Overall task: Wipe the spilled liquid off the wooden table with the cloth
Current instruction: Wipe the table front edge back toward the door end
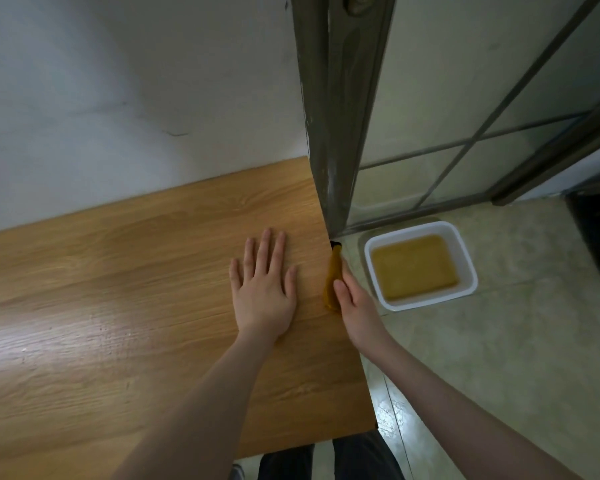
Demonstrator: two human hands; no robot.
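Pressing left hand (262,282) flat, fingers spread, on wooden surface (118,289) near right edge; right hand (352,299) gripping mustard cloth (331,282) hanging over that edge. Best wrung over tub (420,265) below.

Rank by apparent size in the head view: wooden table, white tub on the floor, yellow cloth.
1. wooden table
2. white tub, though it sits farther away on the floor
3. yellow cloth, partly hidden by the right hand

Pale wall (118,81), grey door frame (333,98), tiled floor (499,358) bearing a white tub (465,247).
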